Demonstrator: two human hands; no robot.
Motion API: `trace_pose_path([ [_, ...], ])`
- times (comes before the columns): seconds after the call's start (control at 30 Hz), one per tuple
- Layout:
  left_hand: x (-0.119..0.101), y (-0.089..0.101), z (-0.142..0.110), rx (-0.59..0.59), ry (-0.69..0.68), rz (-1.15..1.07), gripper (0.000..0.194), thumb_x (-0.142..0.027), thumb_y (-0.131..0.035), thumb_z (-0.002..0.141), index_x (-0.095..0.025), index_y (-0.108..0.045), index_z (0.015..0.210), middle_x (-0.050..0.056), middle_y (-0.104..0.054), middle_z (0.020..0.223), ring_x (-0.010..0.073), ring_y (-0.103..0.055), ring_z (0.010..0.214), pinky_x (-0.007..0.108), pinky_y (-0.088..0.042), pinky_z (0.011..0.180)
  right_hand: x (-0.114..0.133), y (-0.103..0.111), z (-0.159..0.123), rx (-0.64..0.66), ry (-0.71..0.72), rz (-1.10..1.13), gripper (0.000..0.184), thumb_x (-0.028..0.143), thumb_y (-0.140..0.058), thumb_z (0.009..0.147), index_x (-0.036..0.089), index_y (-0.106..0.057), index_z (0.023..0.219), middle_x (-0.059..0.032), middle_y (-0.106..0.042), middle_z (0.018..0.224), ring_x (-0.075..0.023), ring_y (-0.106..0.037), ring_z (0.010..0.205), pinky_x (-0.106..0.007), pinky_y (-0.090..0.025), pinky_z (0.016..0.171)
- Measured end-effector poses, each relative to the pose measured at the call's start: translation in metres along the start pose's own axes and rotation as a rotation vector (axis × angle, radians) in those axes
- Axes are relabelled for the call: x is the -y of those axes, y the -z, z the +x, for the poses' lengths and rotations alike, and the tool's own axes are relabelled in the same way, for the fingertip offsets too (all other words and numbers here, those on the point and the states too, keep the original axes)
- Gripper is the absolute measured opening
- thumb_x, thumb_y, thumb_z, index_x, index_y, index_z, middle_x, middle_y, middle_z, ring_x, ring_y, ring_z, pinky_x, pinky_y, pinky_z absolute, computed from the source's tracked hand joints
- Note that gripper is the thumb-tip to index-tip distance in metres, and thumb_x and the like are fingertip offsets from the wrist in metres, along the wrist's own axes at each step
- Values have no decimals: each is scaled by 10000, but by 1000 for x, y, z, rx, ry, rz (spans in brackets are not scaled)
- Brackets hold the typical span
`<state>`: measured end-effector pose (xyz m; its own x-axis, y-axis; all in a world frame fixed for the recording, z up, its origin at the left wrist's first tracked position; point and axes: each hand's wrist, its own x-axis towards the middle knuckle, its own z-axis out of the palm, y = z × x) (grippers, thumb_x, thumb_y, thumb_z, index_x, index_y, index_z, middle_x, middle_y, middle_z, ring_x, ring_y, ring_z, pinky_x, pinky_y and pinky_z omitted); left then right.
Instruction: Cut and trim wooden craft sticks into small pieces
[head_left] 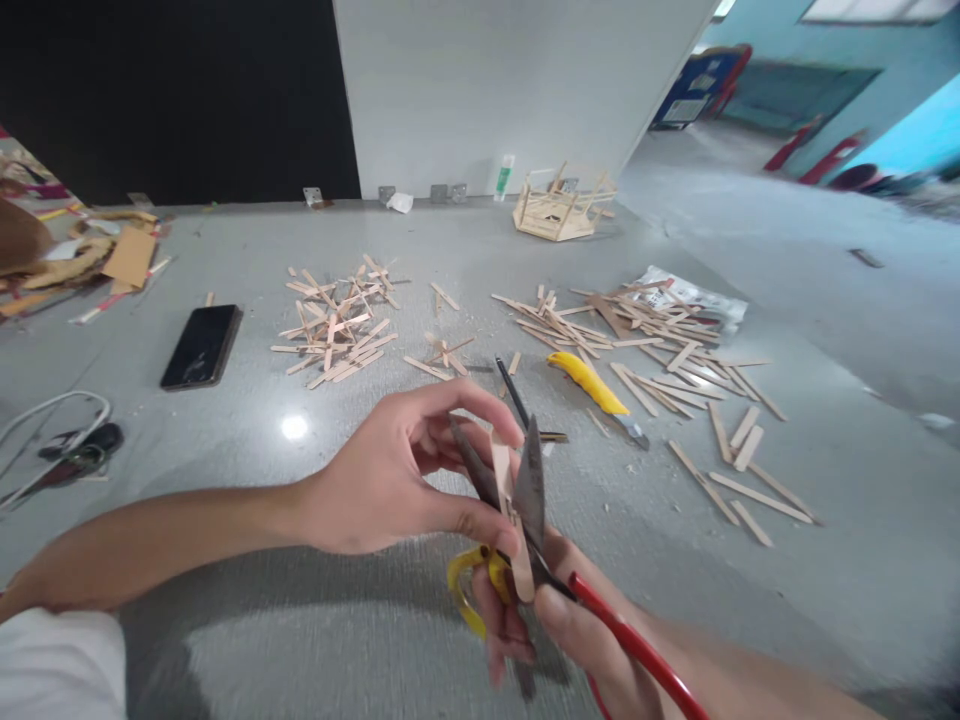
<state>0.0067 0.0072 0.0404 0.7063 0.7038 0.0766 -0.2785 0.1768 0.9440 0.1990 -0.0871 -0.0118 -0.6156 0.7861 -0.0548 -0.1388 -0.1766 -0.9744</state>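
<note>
Between its thumb and fingers my left hand [397, 470] pinches a flat wooden craft stick [523, 570], held nearly upright. My right hand [592, 620] grips a pair of scissors [531, 485] with red and yellow handles. The metal blades are spread apart, one on each side of the stick, which looks split or cracked near its middle. Just beyond the hands lie a dark pen [511, 388] and a yellow utility knife [589, 380]. Part of the right hand's fingers is hidden behind the scissors.
Loose craft sticks form piles at left [337, 330] and right [675, 330]. A small stick-built frame [562, 212] and a glue tube [504, 178] stand near the back panel. At left are a phone [201, 347], a white cable [52, 400] and cardboard scraps [129, 258].
</note>
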Motion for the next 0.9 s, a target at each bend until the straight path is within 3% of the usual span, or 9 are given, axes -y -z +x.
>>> trace_pose_path([
  [0.3, -1, 0, 0, -8, -1, -8, 516, -61, -963, 596, -174, -630, 973, -7, -762, 815, 126, -735, 743, 221, -593, 780, -4, 1, 0, 20, 25, 31, 487, 666, -383, 1014, 216, -485, 859, 22, -391, 744, -106, -370, 597, -258, -441, 576],
  [0.57, -1, 1, 2, 3, 4, 62, 460, -49, -909, 675, -180, -618, 1007, -10, -741, 825, 120, -716, 749, 232, -574, 785, -20, 3, -8, 2, 50, 34, 439, 608, -361, 1046, 206, -518, 965, -2, -440, 820, -118, -445, 670, -260, -495, 603],
  [0.73, -4, -2, -1, -41, 18, 148, 611, -141, -892, 741, -231, -542, 1235, -12, -717, 930, 128, -692, 863, 269, -547, 880, -22, 7, 0, -80, 144, 16, 356, 559, -395, 1053, 219, -490, 1007, -25, -520, 881, -134, -521, 686, -311, -556, 640],
  [0.83, -3, -8, -9, -187, 5, 335, 524, -181, -933, 679, -221, -558, 1042, -41, -653, 880, 112, -625, 821, 220, -513, 797, -21, 16, 4, -119, 212, -51, 327, 534, -370, 1065, 229, -481, 1022, -47, -572, 925, -168, -583, 767, -353, -576, 722],
  [0.9, -2, -14, -14, -157, 75, 465, 344, -259, -895, 747, -188, -571, 841, -39, -621, 766, 101, -568, 722, 199, -474, 690, -31, 17, -9, -130, 210, -128, 301, 489, -361, 1079, 229, -512, 1056, -61, -613, 954, -192, -617, 837, -374, -575, 792],
])
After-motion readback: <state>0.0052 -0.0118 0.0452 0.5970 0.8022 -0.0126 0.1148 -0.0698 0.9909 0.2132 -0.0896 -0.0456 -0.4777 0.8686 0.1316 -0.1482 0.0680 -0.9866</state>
